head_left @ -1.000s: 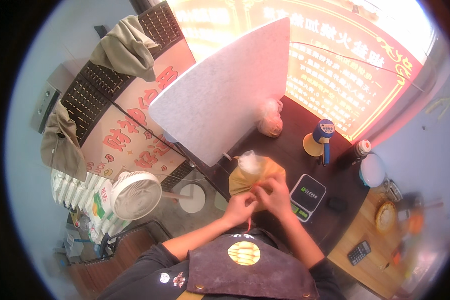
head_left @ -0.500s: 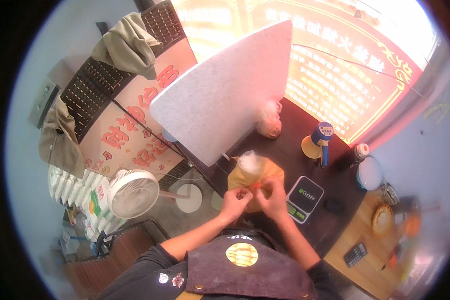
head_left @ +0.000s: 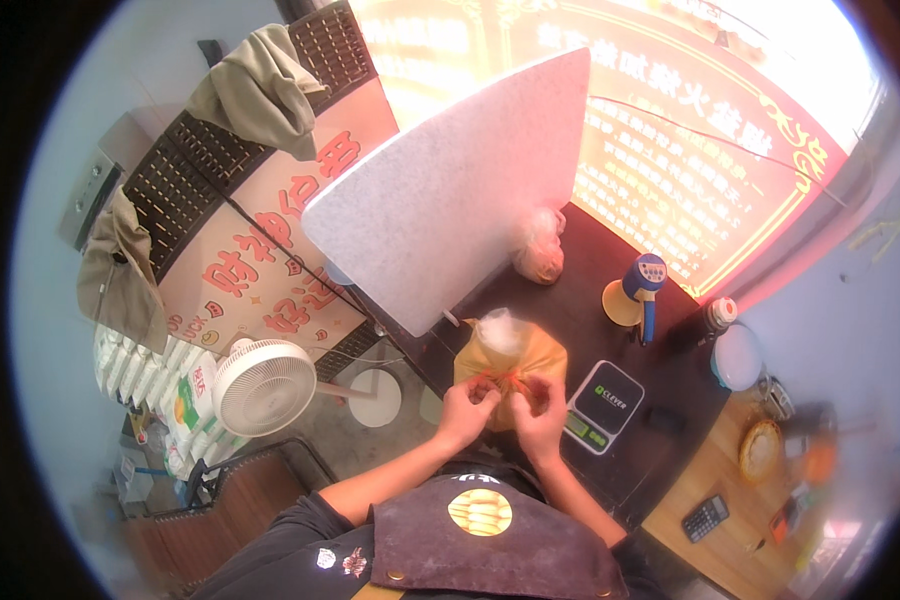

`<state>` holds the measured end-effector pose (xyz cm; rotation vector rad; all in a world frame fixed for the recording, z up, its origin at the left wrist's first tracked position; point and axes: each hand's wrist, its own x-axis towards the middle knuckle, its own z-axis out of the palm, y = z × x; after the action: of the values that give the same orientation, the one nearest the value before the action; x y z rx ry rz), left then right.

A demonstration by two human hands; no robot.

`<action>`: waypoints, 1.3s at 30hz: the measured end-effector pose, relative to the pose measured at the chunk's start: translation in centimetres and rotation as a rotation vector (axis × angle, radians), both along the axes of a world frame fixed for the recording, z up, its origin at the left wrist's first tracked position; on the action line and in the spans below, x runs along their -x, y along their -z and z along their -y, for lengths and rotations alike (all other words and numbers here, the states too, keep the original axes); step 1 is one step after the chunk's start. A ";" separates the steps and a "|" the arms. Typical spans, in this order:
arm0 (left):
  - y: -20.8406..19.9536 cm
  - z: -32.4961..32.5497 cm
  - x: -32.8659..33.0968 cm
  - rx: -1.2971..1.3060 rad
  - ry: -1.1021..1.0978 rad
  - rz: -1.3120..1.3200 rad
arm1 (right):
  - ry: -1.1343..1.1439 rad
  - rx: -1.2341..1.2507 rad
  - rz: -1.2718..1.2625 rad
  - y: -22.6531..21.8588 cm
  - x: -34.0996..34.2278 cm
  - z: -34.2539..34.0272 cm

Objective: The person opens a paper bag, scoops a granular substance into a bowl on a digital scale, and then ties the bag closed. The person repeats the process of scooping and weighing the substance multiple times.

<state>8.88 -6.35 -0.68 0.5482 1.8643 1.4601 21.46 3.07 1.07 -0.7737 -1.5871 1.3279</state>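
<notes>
A yellow bag (head_left: 533,352) stands on the dark table in front of me, with a clear plastic gather (head_left: 498,332) at its top. A thin orange-red tie (head_left: 508,381) crosses the front of the bag. My left hand (head_left: 466,412) pinches the tie at the left, fingertips pressed together. At the right, my right hand (head_left: 537,415) pinches its other side between thumb and fingers. The tie is drawn out between the two hands; the shape of any knot is too small to make out.
Right of the bag lies a digital scale (head_left: 608,405), with a megaphone (head_left: 634,293) behind it. A large pale board (head_left: 460,180) and a plastic-wrapped bundle (head_left: 540,247) stand at the back. A calculator (head_left: 706,518) rests on the wooden surface; a white fan (head_left: 264,388) is at left.
My right hand has moved slightly down and left, level with my left. More of the orange-red tie now shows, stretched between both hands. The view has shifted a little.
</notes>
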 end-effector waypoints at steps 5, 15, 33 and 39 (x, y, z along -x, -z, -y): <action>0.3 -0.7 -0.2 -0.041 -0.149 -0.179 | 0.075 -0.173 0.142 -1.0 1.6 -0.5; -0.2 -6.6 6.4 -0.053 -0.104 0.067 | -0.116 0.276 0.159 -0.8 -1.8 2.4; -7.0 -10.1 10.1 -0.403 0.690 0.230 | -0.049 -0.172 0.591 -1.7 2.4 -6.3; -4.2 -6.5 8.8 -0.689 0.293 0.386 | -0.123 -0.378 0.518 -0.1 3.5 -8.7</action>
<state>0.06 0.16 3.54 0.7533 0.9168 1.8310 17.92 11.74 1.13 -0.8303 -2.2452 0.8991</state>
